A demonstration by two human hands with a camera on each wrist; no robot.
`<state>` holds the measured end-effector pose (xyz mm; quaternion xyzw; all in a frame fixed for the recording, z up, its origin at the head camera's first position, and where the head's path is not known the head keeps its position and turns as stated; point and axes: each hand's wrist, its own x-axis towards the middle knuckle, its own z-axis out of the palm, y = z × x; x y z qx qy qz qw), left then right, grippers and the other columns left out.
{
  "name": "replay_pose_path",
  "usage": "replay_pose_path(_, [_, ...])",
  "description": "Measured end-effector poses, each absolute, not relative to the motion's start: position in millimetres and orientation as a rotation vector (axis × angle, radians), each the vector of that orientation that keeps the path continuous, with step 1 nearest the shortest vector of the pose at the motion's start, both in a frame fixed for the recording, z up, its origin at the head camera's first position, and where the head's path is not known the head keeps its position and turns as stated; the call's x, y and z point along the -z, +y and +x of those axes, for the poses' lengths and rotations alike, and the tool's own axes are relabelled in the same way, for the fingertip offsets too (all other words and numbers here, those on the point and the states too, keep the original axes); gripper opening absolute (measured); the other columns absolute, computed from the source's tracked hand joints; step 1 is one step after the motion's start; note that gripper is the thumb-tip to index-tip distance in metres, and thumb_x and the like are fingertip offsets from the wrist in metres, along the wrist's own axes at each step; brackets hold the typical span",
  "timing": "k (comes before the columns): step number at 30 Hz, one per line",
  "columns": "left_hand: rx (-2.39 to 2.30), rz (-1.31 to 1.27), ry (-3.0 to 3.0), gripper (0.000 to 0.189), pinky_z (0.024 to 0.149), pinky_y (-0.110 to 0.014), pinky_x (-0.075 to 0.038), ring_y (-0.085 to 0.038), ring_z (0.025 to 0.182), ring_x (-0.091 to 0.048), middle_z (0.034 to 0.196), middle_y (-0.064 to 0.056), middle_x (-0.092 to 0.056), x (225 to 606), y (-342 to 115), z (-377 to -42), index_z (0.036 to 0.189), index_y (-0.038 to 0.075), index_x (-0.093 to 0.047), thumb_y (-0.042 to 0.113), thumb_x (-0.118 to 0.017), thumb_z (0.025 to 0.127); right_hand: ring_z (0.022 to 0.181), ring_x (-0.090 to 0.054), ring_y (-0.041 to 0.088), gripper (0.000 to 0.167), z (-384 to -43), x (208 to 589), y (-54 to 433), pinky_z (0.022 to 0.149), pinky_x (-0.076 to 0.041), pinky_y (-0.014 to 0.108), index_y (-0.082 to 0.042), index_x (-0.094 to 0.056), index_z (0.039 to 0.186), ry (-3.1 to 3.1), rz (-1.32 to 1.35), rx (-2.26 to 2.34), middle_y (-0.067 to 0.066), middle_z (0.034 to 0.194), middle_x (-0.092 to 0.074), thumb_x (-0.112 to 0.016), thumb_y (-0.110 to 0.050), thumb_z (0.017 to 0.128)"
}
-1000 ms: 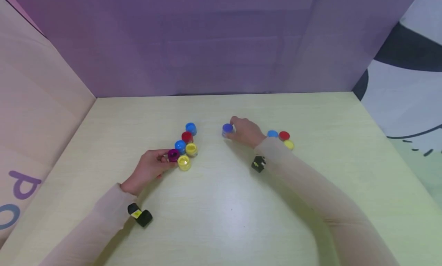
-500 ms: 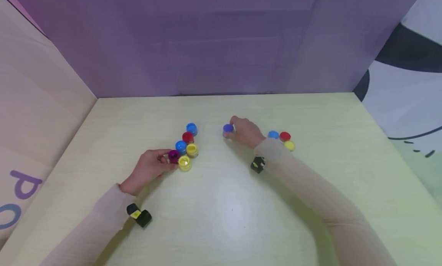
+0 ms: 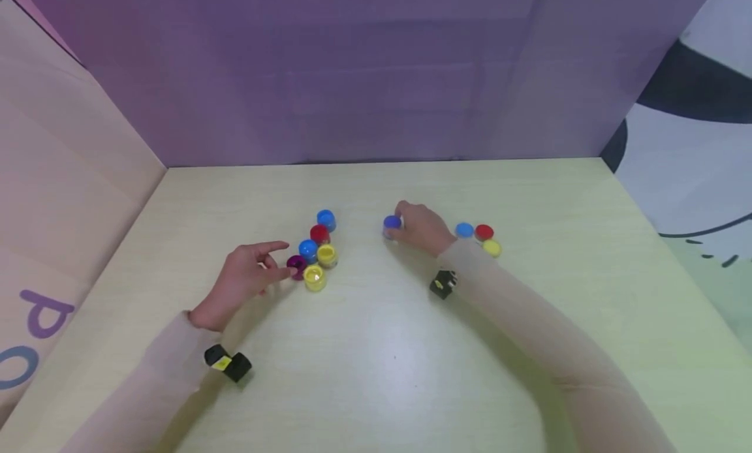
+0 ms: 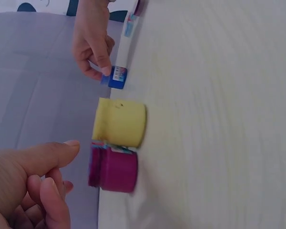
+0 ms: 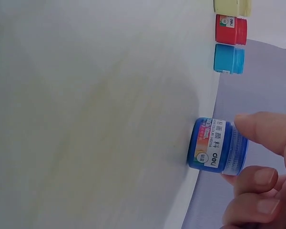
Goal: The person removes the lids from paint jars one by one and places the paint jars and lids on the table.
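My right hand [image 3: 424,228] pinches a dark blue paint jar [image 5: 214,148] by its lid, between thumb and fingers. The jar is upright at mid-table; whether it touches the surface I cannot tell. At left, my left hand [image 3: 242,275] has its thumb and index finger spread beside a purple paint jar [image 3: 297,265]. In the left wrist view a gap shows between those fingers and the purple jar [image 4: 119,171]. Against it stands a yellow jar [image 3: 314,281]. Behind these come another yellow jar [image 3: 328,256], a blue one [image 3: 307,249], a red one [image 3: 320,234] and a light blue one [image 3: 326,219].
Beyond my right wrist stand a light blue jar [image 3: 464,230], a red jar [image 3: 484,232] and a yellow jar [image 3: 492,248], close together. A purple panel [image 3: 376,74] borders the table's [image 3: 364,361] far edge. A pale panel [image 3: 64,179] rises at left.
My left hand has let go of the purple jar, spread its thumb and index finger and drawn back leftward. My right hand, with the dark blue jar, has shifted slightly right and nearer.
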<state>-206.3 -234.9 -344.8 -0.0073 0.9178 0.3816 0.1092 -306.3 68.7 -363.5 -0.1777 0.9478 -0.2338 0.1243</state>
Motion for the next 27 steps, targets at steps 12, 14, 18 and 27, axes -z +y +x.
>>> replay_pose_path(12, [-1.28,0.158,2.648,0.051,0.045,-0.026,-0.044,-0.017,0.057,-0.049,0.07,-0.005,-0.053,332,-199,-202,0.128,0.004,-0.057,0.015,-0.074,0.082,0.062,-0.046,0.016,0.04,-288,360,77,0.058,-0.039,0.027,-0.005,-0.053,0.114,2.709,-0.471,0.728,0.002,0.067,-0.052,-0.065,-0.034,0.089])
replay_pose_path(14, [-1.302,0.172,2.615,0.05,0.044,-0.025,-0.042,-0.016,0.055,-0.047,0.07,-0.004,-0.054,331,-191,-202,0.127,0.004,-0.058,0.016,-0.074,0.082,0.061,-0.046,0.016,0.039,-283,359,77,0.058,-0.039,0.027,-0.006,-0.053,0.113,2.697,-0.491,0.74,0.002,0.067,-0.052,-0.065,-0.033,0.089])
replay_pose_path(18, [-1.295,0.222,2.597,0.05,0.044,-0.026,-0.041,-0.018,0.051,-0.048,0.072,-0.005,-0.058,333,-172,-200,0.126,0.007,-0.06,0.018,-0.076,0.08,0.059,-0.048,0.015,0.038,-273,357,78,0.056,-0.04,0.026,-0.006,-0.053,0.113,2.698,-0.554,0.726,0.002,0.065,-0.052,-0.065,-0.032,0.089])
replay_pose_path(27, [-1.252,0.197,2.528,0.057,0.047,-0.029,-0.044,-0.021,0.048,-0.051,0.072,-0.003,-0.058,346,-133,-198,0.132,0.016,-0.055,0.026,-0.076,0.08,0.057,-0.05,0.014,0.037,-253,352,80,0.054,-0.041,0.024,-0.004,-0.054,0.109,2.706,-0.625,0.695,0.001,0.066,-0.055,-0.068,-0.03,0.087])
